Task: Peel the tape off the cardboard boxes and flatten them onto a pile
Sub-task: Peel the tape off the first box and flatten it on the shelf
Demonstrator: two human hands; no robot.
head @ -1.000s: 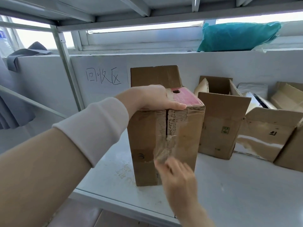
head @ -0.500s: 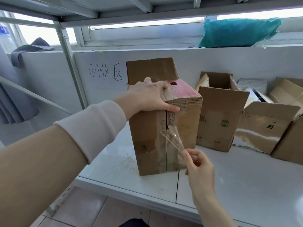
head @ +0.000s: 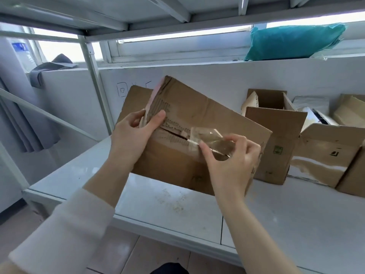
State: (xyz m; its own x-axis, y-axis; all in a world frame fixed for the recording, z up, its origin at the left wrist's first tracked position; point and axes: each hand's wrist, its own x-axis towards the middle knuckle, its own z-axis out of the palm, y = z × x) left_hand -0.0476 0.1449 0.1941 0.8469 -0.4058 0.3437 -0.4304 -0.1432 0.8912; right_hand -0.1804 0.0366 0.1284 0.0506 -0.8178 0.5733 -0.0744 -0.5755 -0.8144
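Observation:
A worn brown cardboard box (head: 207, 113) lies tipped on its side, held above the white shelf surface (head: 177, 202), its torn seam facing me. My left hand (head: 134, 133) grips the box's left end, thumb on the ripped corrugated edge. My right hand (head: 231, 161) pinches a strip of clear tape (head: 207, 139) that is partly lifted off the seam near the middle of the box. The box's far side is hidden.
Open cardboard boxes stand at the right: one (head: 274, 135) close behind the held box, another (head: 325, 155) further right. A teal bag (head: 294, 42) lies on the window ledge. A white shelf post (head: 92, 76) rises at left. A shelf hangs overhead.
The box has gone from upright to tipped on its side. My left hand has shifted to its end, and my right hand has pulled the clear tape further up the seam.

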